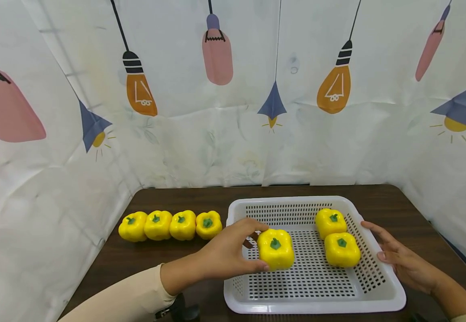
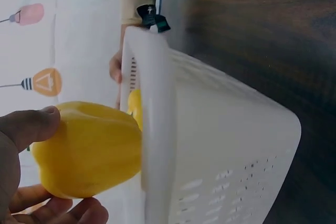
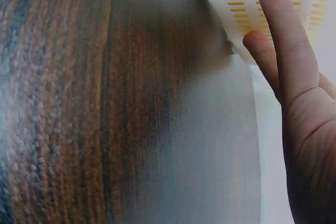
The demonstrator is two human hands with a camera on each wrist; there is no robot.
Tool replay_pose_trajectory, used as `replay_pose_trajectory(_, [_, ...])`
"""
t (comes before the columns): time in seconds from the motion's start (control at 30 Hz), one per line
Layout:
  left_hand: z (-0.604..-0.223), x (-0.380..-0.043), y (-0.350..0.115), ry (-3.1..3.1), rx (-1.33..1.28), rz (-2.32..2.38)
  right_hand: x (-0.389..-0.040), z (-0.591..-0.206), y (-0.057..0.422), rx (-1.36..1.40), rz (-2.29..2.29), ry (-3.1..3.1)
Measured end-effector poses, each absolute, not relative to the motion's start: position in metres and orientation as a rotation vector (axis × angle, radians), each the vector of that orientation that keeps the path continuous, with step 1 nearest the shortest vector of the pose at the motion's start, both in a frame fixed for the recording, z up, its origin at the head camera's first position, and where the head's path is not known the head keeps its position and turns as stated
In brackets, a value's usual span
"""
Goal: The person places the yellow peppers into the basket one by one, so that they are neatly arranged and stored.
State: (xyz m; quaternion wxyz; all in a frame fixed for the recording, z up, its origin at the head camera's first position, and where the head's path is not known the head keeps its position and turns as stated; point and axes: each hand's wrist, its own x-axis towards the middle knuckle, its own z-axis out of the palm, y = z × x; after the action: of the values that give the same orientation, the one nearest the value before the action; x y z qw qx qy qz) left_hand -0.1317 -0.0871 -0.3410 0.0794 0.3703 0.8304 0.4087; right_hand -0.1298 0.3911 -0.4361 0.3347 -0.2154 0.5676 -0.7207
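Observation:
My left hand (image 1: 233, 250) grips a yellow bell pepper (image 1: 275, 249) with a green stem, thumb on one side and fingers on the other. In the head view this pepper appears over the left part of a white perforated basket (image 1: 297, 308); the left wrist view has the pepper (image 2: 89, 150) close to the basket's rim (image 2: 157, 129). Two more yellow peppers, a rear one (image 1: 331, 222) and a nearer one (image 1: 342, 249), sit inside along the right wall. Against the basket's right outer side, my right hand (image 1: 408, 264) rests with extended fingers (image 3: 294, 51).
Left of the basket, several yellow bell peppers (image 1: 182, 225) stand in a row on the dark wooden table (image 1: 144, 257). A white curtain (image 1: 216, 143) printed with lamps and bulbs hangs behind the table and along its sides.

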Motion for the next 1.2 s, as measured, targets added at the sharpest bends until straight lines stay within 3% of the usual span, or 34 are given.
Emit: replay_pose_trajectory(1.2, [-0.354, -0.122, -0.029, 2.567, 1.172, 1.045, -0.13, -0.438, 0.391, -0.554, -1.879, 1.458])
